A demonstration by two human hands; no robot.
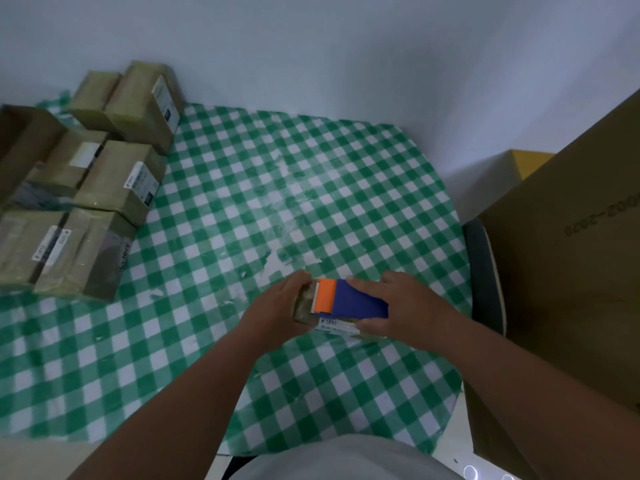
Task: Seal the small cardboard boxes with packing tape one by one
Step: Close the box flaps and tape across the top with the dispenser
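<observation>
A small cardboard box (334,325) with a white label lies on the green checked tablecloth (277,188), near the front middle. My left hand (277,306) grips the box's left end, fingers curled over its far edge. My right hand (405,306) grips a tape dispenser (349,297), blue with an orange cutter end, which sits on top of the box. The cutter end points left, toward my left hand. Most of the box is hidden under the dispenser and both hands.
Several taped small boxes (117,181) are stacked in rows at the table's left side. A large brown carton (568,289) stands off the right edge, with a dark chair edge (483,271) beside it. A white wall backs the table.
</observation>
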